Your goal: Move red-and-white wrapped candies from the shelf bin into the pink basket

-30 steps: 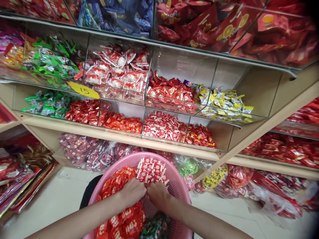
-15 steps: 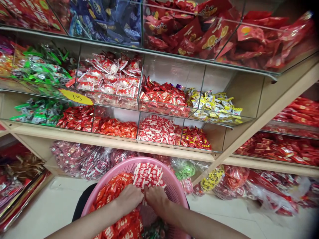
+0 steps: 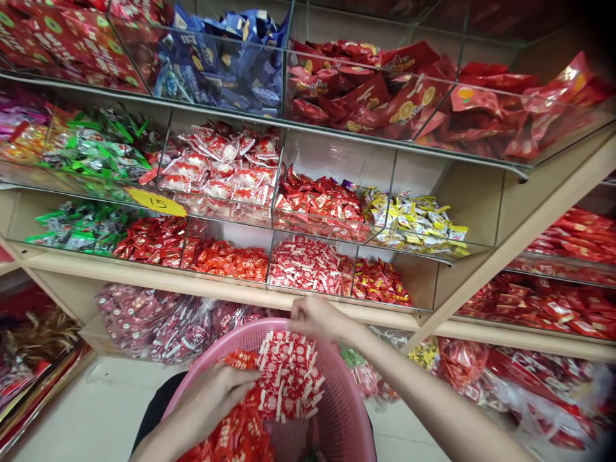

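A pink plastic basket (image 3: pixel 359 410) stands low in front of me. Red-and-white wrapped sweets (image 3: pixel 289 372) lie bunched in its middle, and orange-red packets (image 3: pixel 235 430) fill its left side. My left hand (image 3: pixel 226 388) is over the orange-red packets, its fingers stretched toward the left edge of the red-and-white bunch. At the basket's far rim, my right hand (image 3: pixel 315 317) is closed with curled fingers, in front of the shelf edge. Whatever is inside that fist, if anything, is hidden. The basket's bottom is dark and mostly out of sight.
Shelves with clear dividers rise ahead, holding red-and-white sweets (image 3: pixel 308 266), orange-red sweets (image 3: pixel 231 260) and yellow-white sweets (image 3: pixel 418 215). A wooden shelf edge (image 3: pixel 231 289) runs just behind the basket. Bagged sweets (image 3: pixel 144 317) lie beneath it. A yellow tag (image 3: pixel 156 202) reads 15.
My hands were together over the red-and-white sweets. My right hand has moved up to the far rim, and my left has drawn back left. More of the red-and-white bunch shows.
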Tool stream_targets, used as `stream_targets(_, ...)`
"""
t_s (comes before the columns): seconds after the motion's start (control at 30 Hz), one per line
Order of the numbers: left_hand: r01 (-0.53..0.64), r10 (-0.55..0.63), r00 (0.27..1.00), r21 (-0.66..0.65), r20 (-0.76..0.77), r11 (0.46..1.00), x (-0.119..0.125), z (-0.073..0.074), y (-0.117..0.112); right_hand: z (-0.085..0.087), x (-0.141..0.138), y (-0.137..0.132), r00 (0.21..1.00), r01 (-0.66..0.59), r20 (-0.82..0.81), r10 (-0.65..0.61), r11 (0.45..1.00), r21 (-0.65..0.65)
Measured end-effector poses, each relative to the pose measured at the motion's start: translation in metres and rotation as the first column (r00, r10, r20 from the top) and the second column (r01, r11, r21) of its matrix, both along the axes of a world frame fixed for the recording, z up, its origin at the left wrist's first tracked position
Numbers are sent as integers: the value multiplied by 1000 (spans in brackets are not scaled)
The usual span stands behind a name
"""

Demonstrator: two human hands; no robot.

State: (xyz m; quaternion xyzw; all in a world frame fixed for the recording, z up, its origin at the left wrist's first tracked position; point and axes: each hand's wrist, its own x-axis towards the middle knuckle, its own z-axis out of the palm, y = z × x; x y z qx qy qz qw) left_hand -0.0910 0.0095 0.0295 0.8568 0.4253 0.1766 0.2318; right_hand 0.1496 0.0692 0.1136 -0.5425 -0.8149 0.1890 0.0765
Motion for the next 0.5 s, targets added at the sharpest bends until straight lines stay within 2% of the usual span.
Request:
stream_targets(0.07,-141,145,985,-53,94,989,-22,-2,-2,15,1,31,992,126,-38,-121,975,184)
stream_targets(0.13,-253,269,949,-111,166,961,-42,-10,-5,19,-4,60,968,248,-49,-245,923,295)
stream_targets(0.2,-313,343,916,-166,210,935,-59,-19,-9,16,-14,84,941,331,-36,-337,890,315)
stream_targets(0.3,-369,420,871,-225,254,902,-76,-29,-16,6,-32,108,928,352,11,-372,887,298)
stream_targets(0.5,-379,479,814,-325,329,867,-94,-38,-23,-4,-51,122,922,361,40,-386,890,277)
